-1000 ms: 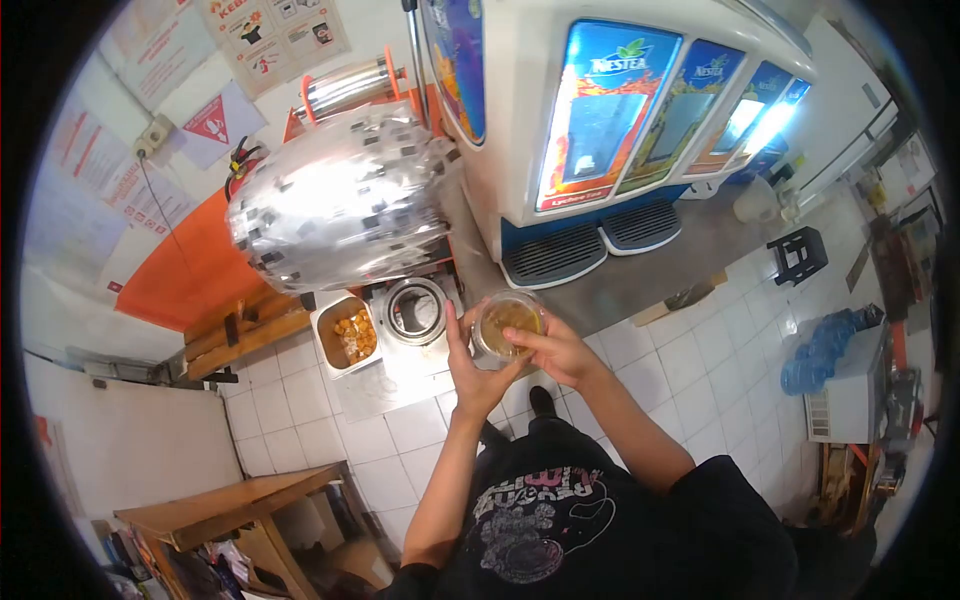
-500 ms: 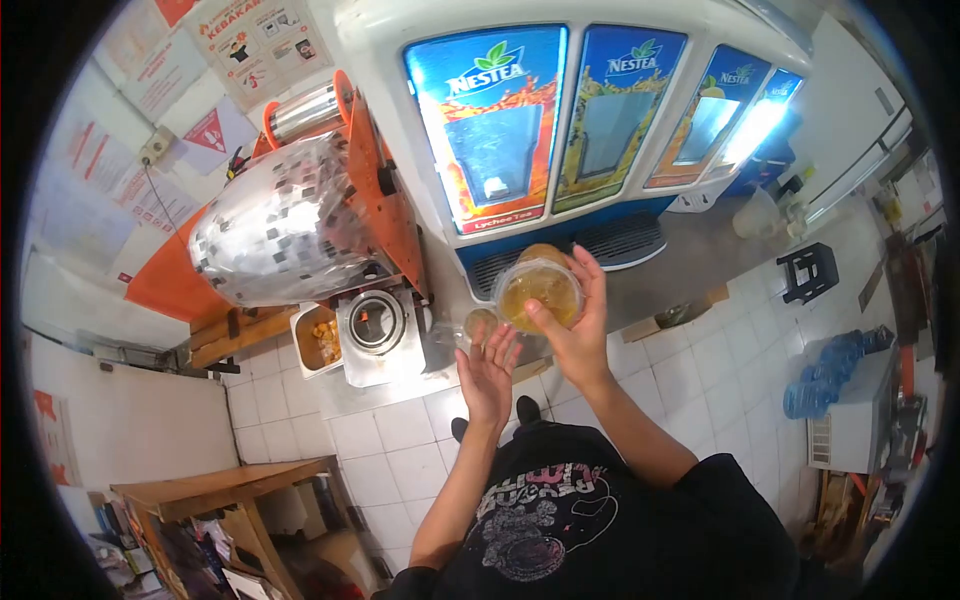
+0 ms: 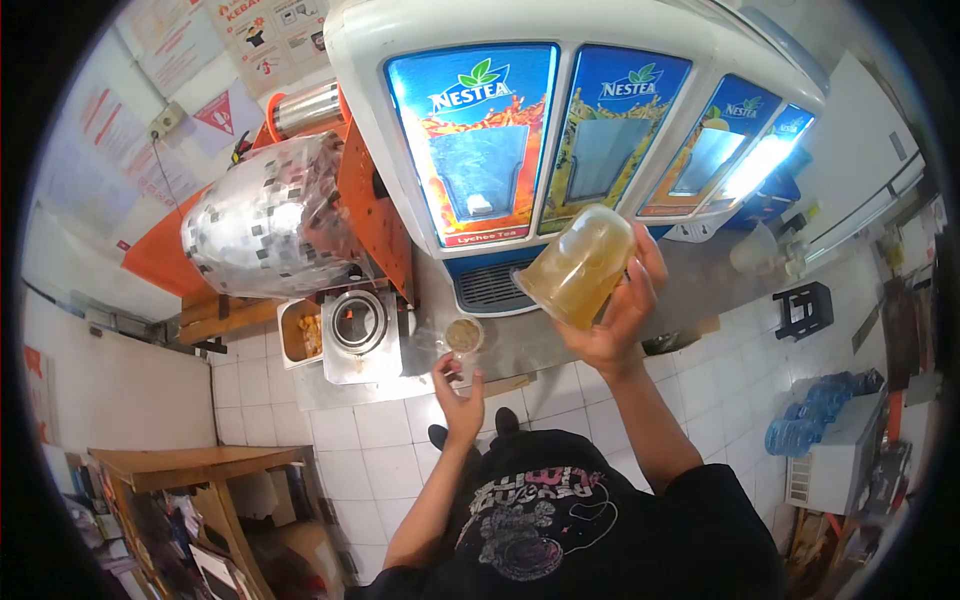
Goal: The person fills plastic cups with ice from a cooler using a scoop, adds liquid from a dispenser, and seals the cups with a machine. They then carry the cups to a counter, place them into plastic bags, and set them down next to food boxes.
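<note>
"Pan (image 3: 311, 330) of golden chunks first, well left of the fingers of the left hand (image 3: 460, 404)?"

"Yes. Next, beyond those fingers and to their left, comes the orange cup-sealing machine (image 3: 378, 215), its metal ring (image 3: 336, 322) lying nearer to them."

"And the fingers themselves?"

"Loosely curled, thumb standing apart. A small round tub (image 3: 463, 335) sits on the grey counter (image 3: 432, 285) just past their tips. Whether they touch it, I cannot tell."

"What's farther off, between the two hands?"

"A Nestea drink dispenser (image 3: 565, 150), out beyond the fingers of both, with its drip tray (image 3: 492, 288) past the left hand's."

"Then the right hand (image 3: 615, 330)?"

"Its fingers are wrapped round a clear plastic cup (image 3: 580, 265) of pale amber drink, up in front of the dispenser. The cup is tipped over, wide rim slanting down and left, away from the fingertips."

"Anything to the right of them?"

"Blue water bottles (image 3: 815, 412), well apart from the fingers."
</note>
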Tool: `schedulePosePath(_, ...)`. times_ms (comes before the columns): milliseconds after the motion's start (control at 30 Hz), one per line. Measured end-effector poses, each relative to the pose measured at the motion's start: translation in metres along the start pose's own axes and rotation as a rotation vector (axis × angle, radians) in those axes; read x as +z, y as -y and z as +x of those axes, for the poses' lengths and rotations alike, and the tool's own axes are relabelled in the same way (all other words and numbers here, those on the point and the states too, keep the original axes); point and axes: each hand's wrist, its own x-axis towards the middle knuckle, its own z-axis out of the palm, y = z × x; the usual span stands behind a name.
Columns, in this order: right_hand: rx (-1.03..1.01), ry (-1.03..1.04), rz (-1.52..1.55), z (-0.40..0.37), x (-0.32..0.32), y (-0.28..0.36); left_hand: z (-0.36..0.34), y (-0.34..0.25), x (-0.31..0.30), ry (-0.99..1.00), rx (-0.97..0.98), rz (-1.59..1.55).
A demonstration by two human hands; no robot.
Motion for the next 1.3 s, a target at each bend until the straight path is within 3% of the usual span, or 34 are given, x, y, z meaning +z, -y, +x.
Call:
schedulePosePath(67,-0.115,0.045,-0.228,0.007,-0.007,-0.001,-0.004,0.046,-0.019,-0.061,0.060,0.211)
schedulePosePath(200,-0.100,0.043,-0.234,0.000,0.004,-0.009,0.004,0.075,-0.025,0.001,0.063,0.345)
schedulePosePath(267,0.218,-0.095,0.075,-0.016,0.016,-0.009,0.010,0.092,-0.019,0.000,0.082,0.375)
schedulePosePath(300,0.221,-0.085,0.086,-0.023,0.019,-0.003,0.016,0.097,-0.016,0.010,0.117,0.401)
schedulePosePath(367,0.811,-0.196,0.381,-0.040,0.023,0.013,0.026,0.117,-0.005,0.003,0.101,0.391)
schedulePosePath(433,1.063,-0.244,0.511,-0.059,0.022,0.015,0.038,0.149,0.006,0.022,0.134,0.226)
schedulePosePath(500,1.306,-0.286,0.534,-0.099,0.018,0.011,0.054,0.131,0.009,0.059,0.138,0.407)
schedulePosePath(533,1.286,-0.194,0.545,-0.125,0.013,0.004,0.058,0.132,0.009,0.021,0.118,0.347)
schedulePosePath(600,1.437,-0.196,0.622,-0.146,0.005,0.013,0.065,0.155,0.012,-0.052,0.132,0.313)
schedulePosePath(667,1.593,-0.199,0.669,-0.161,0.000,0.019,0.074,0.118,-0.002,0.016,-0.056,0.227)
schedulePosePath(700,1.672,-0.216,0.668,-0.168,-0.003,0.020,0.075,0.122,-0.008,-0.025,-0.051,0.227)
schedulePosePath(767,1.709,-0.159,0.672,-0.184,-0.014,0.019,0.067,0.131,-0.009,0.026,0.068,0.257)
schedulePosePath(867,1.764,-0.031,0.705,-0.203,-0.020,0.013,0.040,0.102,-0.032,0.076,0.004,0.222)
schedulePosePath(1033,1.756,0.255,0.826,-0.232,-0.008,0.010,-0.058,0.054,-0.092,-0.082,0.021,0.175)
schedulePosePath(1067,1.690,0.399,0.658,-0.189,0.008,0.065,-0.080,0.046,-0.114,-0.094,0.001,0.159)
schedulePosePath(1167,1.727,0.716,0.739,-0.213,0.037,0.108,-0.154,0.004,-0.182,-0.196,-0.066,0.279)
schedulePosePath(1200,1.657,0.812,0.709,-0.214,0.049,0.136,-0.183,-0.005,-0.206,-0.259,-0.071,0.306)
schedulePosePath(1300,1.680,0.941,0.996,-0.248,0.096,0.201,-0.279,-0.034,-0.270,-0.457,-0.118,0.475)
